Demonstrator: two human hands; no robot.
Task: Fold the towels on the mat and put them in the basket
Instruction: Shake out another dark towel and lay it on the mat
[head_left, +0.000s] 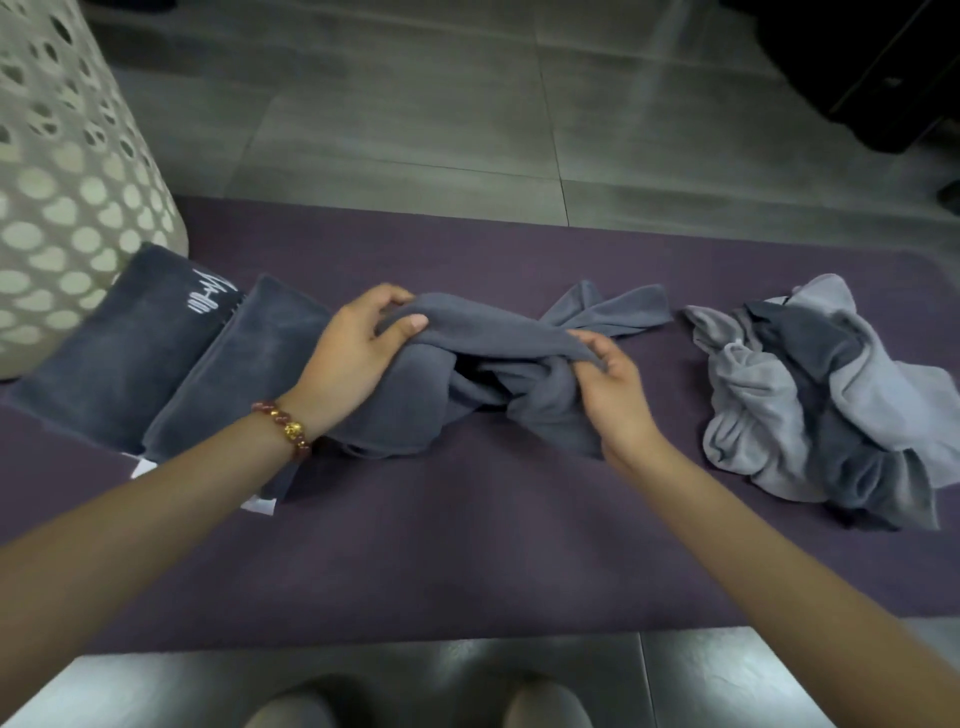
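Head view.

Edges/room: purple mat (467, 545) lies on the grey tiled floor (415, 130), with its far and near long edges both in view. A broad bare band of mat runs along the near edge, between the two forearms. A narrower bare strip runs behind the towels. The perforated white basket (67, 171) stands at the mat's far left corner, partly cut off by the picture's edge.

Count:
- 1 basket.
- 2 folded towels, dark grey, side by side at left. The logo towel (119, 358) lies just beside the basket and the plain towel (244, 374) touches its right side.
- 1 twisted towel (498, 384), dark grey, mid-mat.
- 1 heap (810, 395) of crumpled light and dark grey cloth at right, set apart from the twisted towel. I cannot tell how many pieces are in it.

Hands: the left hand (353, 358), with a bead bracelet (285, 426) at the wrist, grips the twisted towel's left end, fingers (382, 297) curled over the top and thumb on the near side. The right hand (618, 395) pinches a fold near the knot in the middle. The towel bunches on the mat under both hands, and its right tail is splayed toward the heap.
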